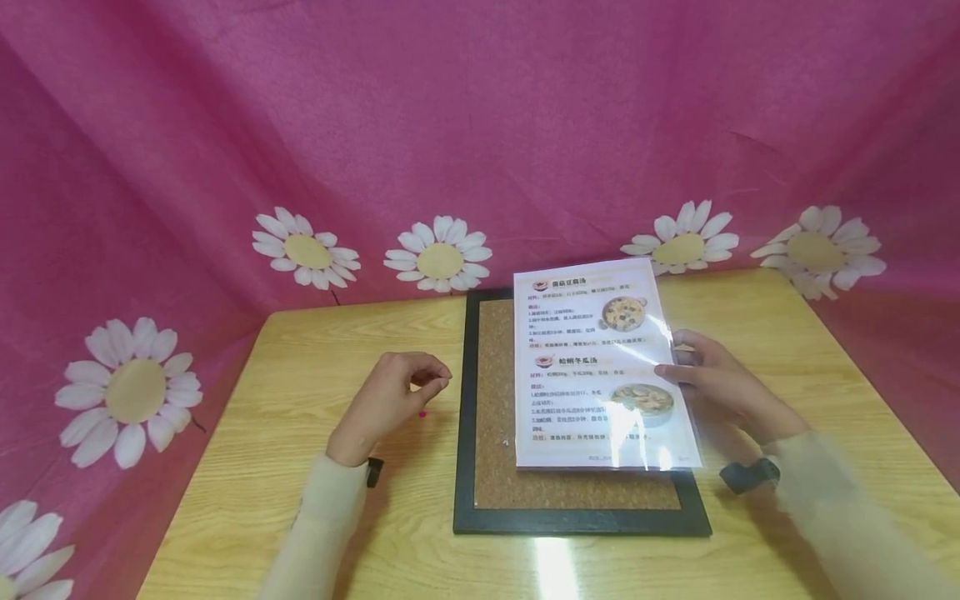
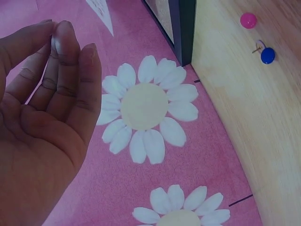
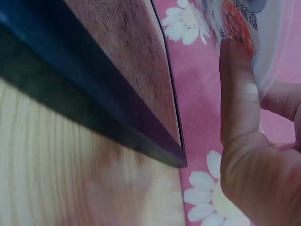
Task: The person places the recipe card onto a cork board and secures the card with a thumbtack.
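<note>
My right hand (image 1: pixel 716 379) pinches the right edge of a laminated recipe sheet (image 1: pixel 562 400), thumb on the printed face. Tilted, the sheet is held above a black-framed cork board (image 1: pixel 570 492) and hides much of its cork. To the left of the board, my left hand (image 1: pixel 393 396) hovers over the table, its fingers loosely curled and the thumb near the fingertips. Nothing shows between them in the left wrist view. A pink thumbtack (image 2: pixel 248 20) and a blue thumbtack (image 2: pixel 267 55) with its point showing lie on the table near that hand.
The light wooden table (image 1: pixel 270 433) extends on both sides of the board. Behind it and at the left hangs a pink cloth (image 1: pixel 450 125) with large white daisies. The board's raised black frame (image 3: pixel 117 103) stands beside the right hand.
</note>
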{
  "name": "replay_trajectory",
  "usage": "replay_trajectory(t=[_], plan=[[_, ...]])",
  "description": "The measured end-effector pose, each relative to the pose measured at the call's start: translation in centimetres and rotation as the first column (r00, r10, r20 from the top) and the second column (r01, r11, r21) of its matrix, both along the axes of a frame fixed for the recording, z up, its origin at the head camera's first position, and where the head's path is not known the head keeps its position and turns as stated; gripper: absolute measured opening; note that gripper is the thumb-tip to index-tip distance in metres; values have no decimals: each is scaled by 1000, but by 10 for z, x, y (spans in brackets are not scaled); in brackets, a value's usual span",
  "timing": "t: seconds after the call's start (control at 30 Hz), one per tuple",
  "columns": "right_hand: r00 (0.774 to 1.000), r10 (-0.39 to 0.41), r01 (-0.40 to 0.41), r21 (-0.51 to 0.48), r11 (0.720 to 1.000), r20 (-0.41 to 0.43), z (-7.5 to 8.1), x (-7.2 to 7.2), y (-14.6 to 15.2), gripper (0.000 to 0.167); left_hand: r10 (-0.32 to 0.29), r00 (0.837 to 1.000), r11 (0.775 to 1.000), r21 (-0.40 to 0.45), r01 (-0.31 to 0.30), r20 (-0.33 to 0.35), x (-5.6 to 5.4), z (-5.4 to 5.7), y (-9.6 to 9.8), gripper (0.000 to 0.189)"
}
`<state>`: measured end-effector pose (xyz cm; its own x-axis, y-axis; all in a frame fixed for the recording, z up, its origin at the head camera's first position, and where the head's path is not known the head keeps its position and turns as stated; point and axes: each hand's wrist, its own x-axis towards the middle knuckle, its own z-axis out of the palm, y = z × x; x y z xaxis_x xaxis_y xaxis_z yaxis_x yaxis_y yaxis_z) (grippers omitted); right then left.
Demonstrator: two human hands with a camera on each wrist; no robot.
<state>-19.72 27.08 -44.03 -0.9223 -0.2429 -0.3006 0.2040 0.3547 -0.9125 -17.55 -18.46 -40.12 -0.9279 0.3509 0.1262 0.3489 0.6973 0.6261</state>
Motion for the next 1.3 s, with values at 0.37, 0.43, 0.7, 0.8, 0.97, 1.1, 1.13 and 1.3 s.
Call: replay_trajectory(t=[0.37, 0.43, 0.7, 0.8, 0.97, 1.1, 1.13, 1.3], plan=[[998, 9, -5, -55, 998, 67, -6, -2, -33, 45, -15, 1000, 1000, 13, 15, -20, -3, 0, 7, 8], [994, 4, 6, -93, 996, 111, -8, -1, -38, 44, -17, 1000, 1000, 16, 17, -25, -3, -1, 9, 8], [999, 30, -28, -51, 998, 36, -18, -4, -49, 42, -5, 1000, 1000, 21, 5, -22, -2, -1, 14, 6], [998, 42, -40, -62, 997, 36, -20, -6, -52, 44, -7, 1000, 1000, 23, 8, -22, -2, -1, 14, 6], [998, 40, -40, -5, 999, 40, -21, -7, -56, 49, -13, 1000, 1000, 25, 13, -2, -2, -2, 14, 9], [998, 57, -56, 124, 991, 3, -18, -5, -60, 57, -12, 1000, 1000, 27, 12, 7, -3, -4, 15, 10], [998, 65, -62, 168, 984, -13, -17, -4, -61, 60, -13, 1000, 1000, 29, 12, 6, -3, -4, 15, 10], [990, 115, -79, 374, 924, -77, -11, 0, -64, 69, -21, 1000, 999, 38, 21, 7, -5, -6, 15, 9]])
